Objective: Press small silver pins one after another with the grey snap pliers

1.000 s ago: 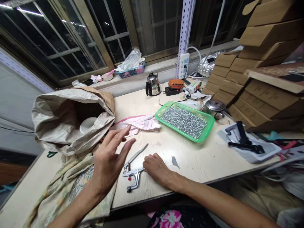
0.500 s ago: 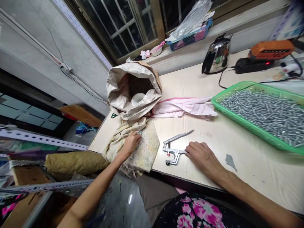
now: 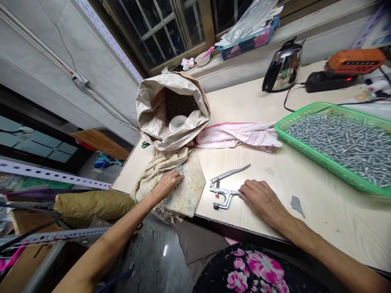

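Note:
My left hand rests on a floral cloth, its fingers bent down over small metal pieces; what its fingertips hold, if anything, is too small to name. My right hand lies on the table with curled fingers closed at the lower handle end of silver snap pliers. The pliers lie flat, handles spread, with their jaw end toward the cloth. Behind the cloth stands an open woven sack with dark contents and a white bowl inside.
A green basket of metal pieces sits at the right. A pink and white towel lies mid-table, and a grey scrap is near my right forearm. Farther back are a kettle and an orange battery.
The view has shifted slightly. My left hand has stayed over the metal pieces with its fingers a little flatter, and more of the pieces show. My right hand remains at the pliers.

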The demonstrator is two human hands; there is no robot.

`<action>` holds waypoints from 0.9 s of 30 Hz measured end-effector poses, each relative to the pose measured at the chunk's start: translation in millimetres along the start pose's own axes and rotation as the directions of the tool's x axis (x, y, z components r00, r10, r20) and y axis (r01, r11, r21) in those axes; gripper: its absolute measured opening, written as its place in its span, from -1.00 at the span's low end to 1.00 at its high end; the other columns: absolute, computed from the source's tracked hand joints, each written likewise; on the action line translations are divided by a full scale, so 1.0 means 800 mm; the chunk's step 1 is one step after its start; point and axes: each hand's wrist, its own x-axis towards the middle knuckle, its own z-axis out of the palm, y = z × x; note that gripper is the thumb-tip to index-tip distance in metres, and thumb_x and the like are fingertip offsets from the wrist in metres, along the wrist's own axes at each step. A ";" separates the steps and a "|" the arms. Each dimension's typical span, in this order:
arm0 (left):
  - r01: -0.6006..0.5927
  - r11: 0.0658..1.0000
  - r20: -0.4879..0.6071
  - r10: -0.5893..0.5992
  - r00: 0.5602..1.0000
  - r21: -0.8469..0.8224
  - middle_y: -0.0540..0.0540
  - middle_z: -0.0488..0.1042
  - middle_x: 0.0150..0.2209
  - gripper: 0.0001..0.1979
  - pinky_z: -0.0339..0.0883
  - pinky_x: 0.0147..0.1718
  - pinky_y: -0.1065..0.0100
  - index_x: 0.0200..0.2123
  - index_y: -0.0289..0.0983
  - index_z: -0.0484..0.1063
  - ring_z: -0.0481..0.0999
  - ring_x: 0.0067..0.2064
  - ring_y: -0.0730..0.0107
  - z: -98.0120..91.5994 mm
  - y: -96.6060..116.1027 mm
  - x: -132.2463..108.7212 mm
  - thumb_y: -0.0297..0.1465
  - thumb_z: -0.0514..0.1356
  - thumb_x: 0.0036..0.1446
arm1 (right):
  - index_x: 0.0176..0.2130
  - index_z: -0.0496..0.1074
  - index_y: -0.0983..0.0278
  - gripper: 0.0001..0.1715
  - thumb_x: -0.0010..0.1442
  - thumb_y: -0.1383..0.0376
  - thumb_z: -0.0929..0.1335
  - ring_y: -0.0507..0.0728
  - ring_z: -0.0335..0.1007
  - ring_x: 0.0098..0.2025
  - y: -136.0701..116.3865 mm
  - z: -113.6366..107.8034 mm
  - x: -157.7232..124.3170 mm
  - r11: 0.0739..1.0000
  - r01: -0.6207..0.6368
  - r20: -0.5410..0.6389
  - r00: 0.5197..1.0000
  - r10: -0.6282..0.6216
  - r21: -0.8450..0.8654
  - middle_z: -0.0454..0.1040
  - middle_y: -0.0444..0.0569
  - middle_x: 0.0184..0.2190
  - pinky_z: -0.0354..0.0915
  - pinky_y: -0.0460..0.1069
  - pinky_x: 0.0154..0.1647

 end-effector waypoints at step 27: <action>0.109 0.026 0.086 -0.450 0.889 -0.994 -0.01 0.42 -0.54 -0.59 0.27 -0.42 0.40 -0.40 -0.32 0.44 0.38 -0.50 0.44 -0.010 0.093 -0.027 -0.04 0.24 -0.02 | -0.44 0.34 0.29 -0.83 0.22 0.35 0.32 0.03 0.28 -0.38 -0.118 0.054 0.162 0.617 -0.151 0.100 0.988 0.117 0.772 0.39 -0.13 -0.46 0.15 -0.07 -0.34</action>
